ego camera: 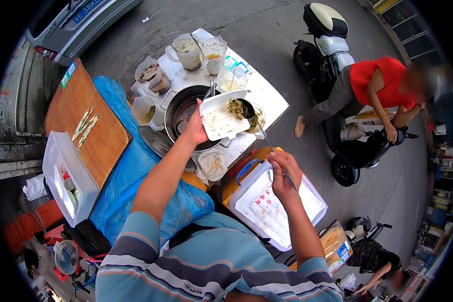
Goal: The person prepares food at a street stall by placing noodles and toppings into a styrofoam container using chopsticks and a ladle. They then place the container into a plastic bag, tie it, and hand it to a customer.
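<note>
My left hand (197, 126) holds up a white foam takeaway box (210, 102) with its lid open. White noodles (217, 124) fill the box. My right hand (287, 171) grips the long metal handle of a ladle (265, 136), whose bowl tilts at the box's right edge. Chopped green vegetables (237, 108) lie between the ladle's mouth and the noodles. Below the box stands a large pot (179, 105) of dark liquid, partly hidden by my left hand and the box. Behind the ladle, a tub of similar greens (257, 122) is partly covered.
Plastic jugs (188, 56) of food crowd the white tabletop (270, 100). A crumpled cloth (212, 166) sits by the pot. Left are a blue plastic sheet (136, 166) and a wooden board (79, 98) bearing wrapped chopsticks (85, 126). A person (385, 83) on a scooter (324, 71) is at right.
</note>
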Demonstrator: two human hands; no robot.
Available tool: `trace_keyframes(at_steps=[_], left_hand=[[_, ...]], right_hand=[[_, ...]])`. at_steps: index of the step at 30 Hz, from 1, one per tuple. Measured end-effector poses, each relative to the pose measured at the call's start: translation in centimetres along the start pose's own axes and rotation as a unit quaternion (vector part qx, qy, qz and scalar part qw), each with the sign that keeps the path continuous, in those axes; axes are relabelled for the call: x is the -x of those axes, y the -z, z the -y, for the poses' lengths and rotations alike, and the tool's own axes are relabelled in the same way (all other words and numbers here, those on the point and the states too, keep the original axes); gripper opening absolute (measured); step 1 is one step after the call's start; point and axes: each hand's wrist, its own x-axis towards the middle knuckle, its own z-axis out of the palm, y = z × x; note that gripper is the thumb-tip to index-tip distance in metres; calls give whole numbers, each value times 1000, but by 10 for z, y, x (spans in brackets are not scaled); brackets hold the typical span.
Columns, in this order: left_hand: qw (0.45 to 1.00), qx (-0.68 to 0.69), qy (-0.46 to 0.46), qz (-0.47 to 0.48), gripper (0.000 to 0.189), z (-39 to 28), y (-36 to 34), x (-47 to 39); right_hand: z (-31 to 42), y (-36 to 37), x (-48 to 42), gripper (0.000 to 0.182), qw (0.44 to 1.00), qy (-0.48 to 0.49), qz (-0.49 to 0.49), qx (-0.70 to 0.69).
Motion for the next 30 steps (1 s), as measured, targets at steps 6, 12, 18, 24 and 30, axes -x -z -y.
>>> trace_keyframes(at_steps=[6,12,18,24,30], left_hand=[[1000,4,-5,4,96,5,-9,-5],[999,31,16,19,89,5,-6,-4],[999,29,41,-22,71,-12,15,14],[995,-82,11,-52,59,-31,8,47],[996,-79,-8,-50,58,-35,2,74]], right_hand=[[11,-6,11,24,995,88,16,49],[-2,-2,15,25,911,-225,-186,-291],[-35,21,8,30,828,-341,-274,-352],[-91,-28,6,33,880,-374,-177,-232],[-117,-70,-7,35,740,-563,-100,-354]])
